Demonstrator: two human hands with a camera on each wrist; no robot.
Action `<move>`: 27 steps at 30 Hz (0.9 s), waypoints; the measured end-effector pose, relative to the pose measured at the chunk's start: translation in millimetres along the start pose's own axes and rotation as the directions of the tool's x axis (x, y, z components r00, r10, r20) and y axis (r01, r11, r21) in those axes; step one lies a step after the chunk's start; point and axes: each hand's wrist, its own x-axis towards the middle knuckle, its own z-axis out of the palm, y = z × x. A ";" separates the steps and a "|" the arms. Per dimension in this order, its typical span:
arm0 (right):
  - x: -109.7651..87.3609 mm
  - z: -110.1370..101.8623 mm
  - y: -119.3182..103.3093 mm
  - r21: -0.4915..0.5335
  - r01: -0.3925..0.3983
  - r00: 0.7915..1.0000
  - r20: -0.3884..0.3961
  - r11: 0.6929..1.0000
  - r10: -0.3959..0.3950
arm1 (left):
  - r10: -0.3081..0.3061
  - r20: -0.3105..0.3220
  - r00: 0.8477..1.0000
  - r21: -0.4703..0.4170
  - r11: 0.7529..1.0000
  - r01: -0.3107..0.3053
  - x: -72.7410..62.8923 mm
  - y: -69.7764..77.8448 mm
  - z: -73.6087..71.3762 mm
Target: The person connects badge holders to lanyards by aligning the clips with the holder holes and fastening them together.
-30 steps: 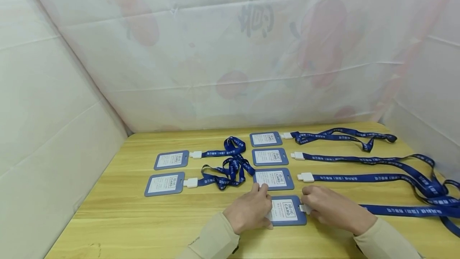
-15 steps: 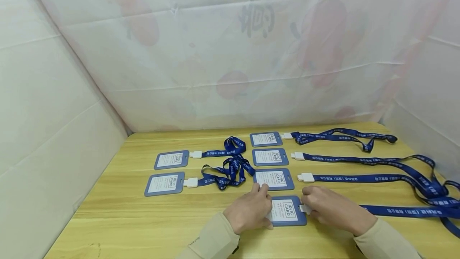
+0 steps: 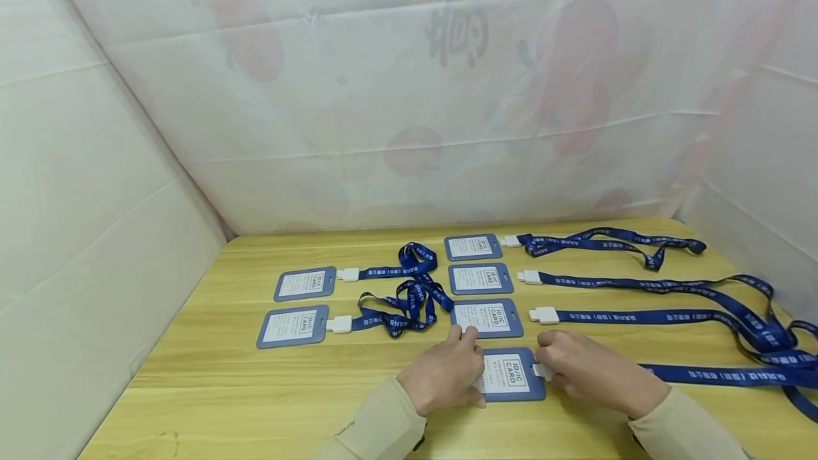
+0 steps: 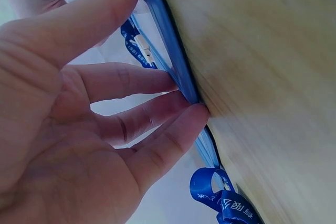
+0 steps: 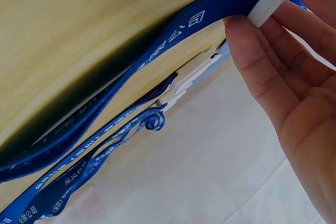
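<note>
At the front of the wooden table (image 3: 224, 403), my left hand (image 3: 445, 373) holds a blue ID card holder (image 3: 538, 382) by its long edges, thumb on the near side and fingers on the far side. The left wrist view shows the holder's edge (image 4: 170, 38) between thumb and fingertips. My right hand (image 3: 597, 369) pinches the white plastic clip (image 5: 269, 1) of a blue lanyard (image 3: 722, 375). The clip's tip meets the holder's slotted end; whether it is through the slot cannot be told. The lanyard's strap runs off to the right.
Beyond my hands, three card holders lie in a column, the closest one (image 3: 487, 318) beside a loose clip (image 3: 544, 315). Two holders with clips at their slots, one here (image 3: 292, 326), lie left with bunched lanyards (image 3: 409, 304). White cloth walls (image 3: 358, 126) enclose the table.
</note>
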 end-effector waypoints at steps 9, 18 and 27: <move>0.3 0.5 0.9 -0.007 0.007 1.000 0.002 1.000 -0.007 | 0.001 -0.003 1.000 0.008 1.000 -0.001 -0.2 0.5 -0.3; 0.5 -0.7 -0.8 -0.007 0.010 1.000 -0.002 1.000 -0.010 | 0.006 -0.004 1.000 0.025 1.000 -0.006 -0.2 0.6 -0.1; 2.9 -1.6 -0.4 0.000 -0.003 0.999 0.033 1.000 0.003 | -0.004 -0.002 1.000 0.023 1.000 0.004 -0.1 1.4 -0.8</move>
